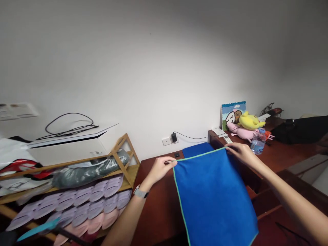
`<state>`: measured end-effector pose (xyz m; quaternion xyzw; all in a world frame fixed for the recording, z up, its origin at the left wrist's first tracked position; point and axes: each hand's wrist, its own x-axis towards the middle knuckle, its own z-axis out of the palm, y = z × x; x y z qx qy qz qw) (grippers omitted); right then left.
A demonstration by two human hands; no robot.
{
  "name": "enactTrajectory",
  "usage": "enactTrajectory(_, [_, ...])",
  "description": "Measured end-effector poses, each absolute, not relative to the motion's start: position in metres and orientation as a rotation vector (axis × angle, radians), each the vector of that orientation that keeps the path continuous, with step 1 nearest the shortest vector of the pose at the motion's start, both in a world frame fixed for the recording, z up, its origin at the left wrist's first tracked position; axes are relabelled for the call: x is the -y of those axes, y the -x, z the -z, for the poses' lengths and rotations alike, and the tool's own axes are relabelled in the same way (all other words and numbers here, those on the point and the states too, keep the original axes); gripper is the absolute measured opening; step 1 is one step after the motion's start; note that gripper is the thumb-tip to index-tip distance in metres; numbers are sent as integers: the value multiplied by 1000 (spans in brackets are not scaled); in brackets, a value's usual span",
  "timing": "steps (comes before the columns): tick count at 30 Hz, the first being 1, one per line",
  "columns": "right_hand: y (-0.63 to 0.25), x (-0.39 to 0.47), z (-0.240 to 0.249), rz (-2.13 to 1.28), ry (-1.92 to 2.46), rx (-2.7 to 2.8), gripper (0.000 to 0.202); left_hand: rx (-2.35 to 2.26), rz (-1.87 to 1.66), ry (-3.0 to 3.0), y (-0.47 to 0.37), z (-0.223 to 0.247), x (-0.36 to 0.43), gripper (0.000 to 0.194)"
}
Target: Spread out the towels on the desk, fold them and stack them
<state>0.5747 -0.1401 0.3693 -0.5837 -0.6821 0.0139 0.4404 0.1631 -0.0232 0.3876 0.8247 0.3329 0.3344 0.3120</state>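
A blue cloth (212, 194) with a light green edge hangs spread out between my two hands, over the front of a reddish-brown desk (153, 201). My left hand (162, 167) pinches its upper left corner between thumb and fingers; a watch is on that wrist. At the upper right corner my right hand (239, 153) is closed on the cloth in the same way. Behind the cloth's top edge, another blue piece (196, 149) lies flat on the desk, partly hidden. The cloth's lower part runs out of the picture.
Left stands a wooden rack (132, 174) with several lilac and pink slippers (94, 189). On the right are a water bottle (258, 141), plush toys (249, 121), a remote (227, 139), a picture (232, 114) and a black bag (302, 129). A charger (174, 137) is plugged into the wall.
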Motion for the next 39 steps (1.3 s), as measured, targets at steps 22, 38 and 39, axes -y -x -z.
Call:
enactTrajectory(22, [-647,-28,-142,166,1773,1373,26,-1104,-807,-2732,-293,-162,-109,28])
enactTrajectory(38, [-571,-86,-65,-69,1890,2190,69,-1475,-961,-2598,-157,1,-54,37])
enactTrajectory(39, [-569,-95,-64,-71,1898,2218,69,-1491,-958,-2588,-155,2,-54,37])
